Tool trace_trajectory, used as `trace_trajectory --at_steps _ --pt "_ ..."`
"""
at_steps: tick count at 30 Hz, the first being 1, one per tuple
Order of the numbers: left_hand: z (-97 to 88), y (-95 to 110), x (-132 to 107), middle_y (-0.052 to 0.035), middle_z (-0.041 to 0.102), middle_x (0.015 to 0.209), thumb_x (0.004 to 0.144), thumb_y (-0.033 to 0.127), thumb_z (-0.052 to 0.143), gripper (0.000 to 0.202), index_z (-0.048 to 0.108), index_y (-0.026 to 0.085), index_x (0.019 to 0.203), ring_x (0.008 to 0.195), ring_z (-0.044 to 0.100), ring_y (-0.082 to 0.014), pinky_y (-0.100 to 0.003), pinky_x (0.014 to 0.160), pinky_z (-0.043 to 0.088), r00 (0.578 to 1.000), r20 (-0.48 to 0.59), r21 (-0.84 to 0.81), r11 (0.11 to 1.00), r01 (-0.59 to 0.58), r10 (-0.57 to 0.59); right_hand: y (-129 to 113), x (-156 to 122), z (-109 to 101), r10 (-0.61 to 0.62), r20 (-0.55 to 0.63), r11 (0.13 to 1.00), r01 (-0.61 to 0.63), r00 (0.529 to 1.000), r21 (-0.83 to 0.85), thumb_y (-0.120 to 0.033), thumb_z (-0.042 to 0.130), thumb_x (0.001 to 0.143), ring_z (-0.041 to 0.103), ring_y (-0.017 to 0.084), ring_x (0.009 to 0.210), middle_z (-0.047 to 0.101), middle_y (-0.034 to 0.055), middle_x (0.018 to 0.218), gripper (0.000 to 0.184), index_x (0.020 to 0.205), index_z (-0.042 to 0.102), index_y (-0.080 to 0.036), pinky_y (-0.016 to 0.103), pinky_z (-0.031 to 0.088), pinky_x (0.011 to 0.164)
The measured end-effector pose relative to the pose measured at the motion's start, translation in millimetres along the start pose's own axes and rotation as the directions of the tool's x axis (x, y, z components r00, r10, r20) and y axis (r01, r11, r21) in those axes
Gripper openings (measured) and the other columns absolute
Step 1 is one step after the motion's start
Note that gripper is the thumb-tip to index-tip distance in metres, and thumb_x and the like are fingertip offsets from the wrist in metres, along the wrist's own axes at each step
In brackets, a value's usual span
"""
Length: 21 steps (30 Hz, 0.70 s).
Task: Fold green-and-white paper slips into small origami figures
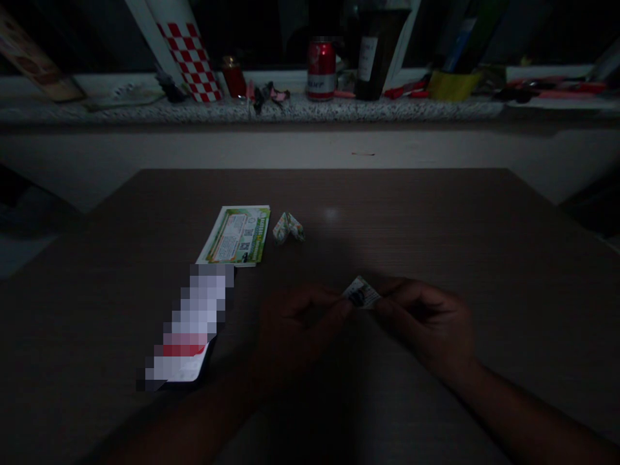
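Note:
Between my two hands is a small folded piece of printed paper (360, 294), held a little above the table with its point toward the far side. My left hand (303, 323) pinches its left corner between thumb and fingers. The right corner is gripped the same way by my right hand (429, 320). Beyond my left hand stand folded paper pieces (289, 228), white and green with print, meeting in a V shape. Left of them lies a stack of printed green leaflets (237, 236).
A lit phone (191, 329), its screen blurred out, lies left of my left hand on the dark wooden table (411, 213). On the stone windowsill (271, 115) stand a red can (321, 71), a checkered tube (191, 61), a dark container (380, 55) and a yellow pot (453, 86).

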State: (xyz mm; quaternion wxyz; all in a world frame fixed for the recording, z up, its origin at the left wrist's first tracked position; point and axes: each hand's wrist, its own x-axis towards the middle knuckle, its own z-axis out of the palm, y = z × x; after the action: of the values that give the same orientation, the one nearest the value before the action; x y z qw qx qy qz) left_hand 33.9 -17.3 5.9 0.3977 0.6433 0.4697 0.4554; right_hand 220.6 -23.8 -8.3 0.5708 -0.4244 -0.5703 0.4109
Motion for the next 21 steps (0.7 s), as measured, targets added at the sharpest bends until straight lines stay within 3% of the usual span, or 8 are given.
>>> trace_trajectory --at_steps 6,13,18,21 --pt "2.7 -0.6 -1.3 -0.0011 0.073 0.069 0.076 0.022 0.072 0.01 0.067 0.016 0.07 0.065 0.067 -0.014 -0.022 0.058 0.052 0.989 0.0 -0.117 0.982 0.147 -0.148 0.4 -0.7 2.0 0.023 -0.023 0.999 -0.024 0.999 -0.03 -0.014 0.073 0.074 0.066 0.014 0.063 0.073 0.0038 0.074 0.015 0.063 0.064 -0.019 0.023 0.051 0.055" --pt "3.3 5.4 1.9 -0.0009 0.071 0.066 0.073 0.021 0.073 0.019 0.055 0.017 0.067 0.063 0.067 -0.015 -0.022 0.057 0.051 0.978 0.011 -0.191 0.959 0.208 -0.21 -2.4 0.0 3.9 0.025 -0.063 0.999 -0.027 0.998 -0.038 -0.015 0.074 0.072 0.063 0.013 0.055 0.07 0.0033 0.066 0.017 0.06 0.062 -0.018 0.022 0.048 0.047" --pt "0.4 0.9 4.6 -0.0015 0.072 0.079 0.073 0.019 0.072 0.025 0.06 0.018 0.094 0.072 0.068 -0.0155 -0.023 0.063 0.051 0.963 0.144 -0.213 0.943 0.257 -0.23 1.5 0.0 -0.5 0.014 -0.02 0.995 -0.016 1.0 -0.094 -0.016 0.075 0.072 0.062 0.012 0.055 0.069 0.0013 0.065 0.019 0.062 0.059 -0.02 0.021 0.048 0.048" --pt "-2.1 -0.6 7.6 -0.0029 0.071 0.083 0.076 0.025 0.071 0.019 0.065 0.017 0.093 0.077 0.066 -0.0162 -0.025 0.068 0.05 0.959 0.213 -0.144 0.965 0.218 -0.185 4.4 0.1 -2.9 0.003 0.068 0.991 0.006 0.998 -0.134 -0.017 0.075 0.072 0.06 0.011 0.052 0.067 0.0001 0.061 0.019 0.062 0.059 -0.02 0.022 0.046 0.046"
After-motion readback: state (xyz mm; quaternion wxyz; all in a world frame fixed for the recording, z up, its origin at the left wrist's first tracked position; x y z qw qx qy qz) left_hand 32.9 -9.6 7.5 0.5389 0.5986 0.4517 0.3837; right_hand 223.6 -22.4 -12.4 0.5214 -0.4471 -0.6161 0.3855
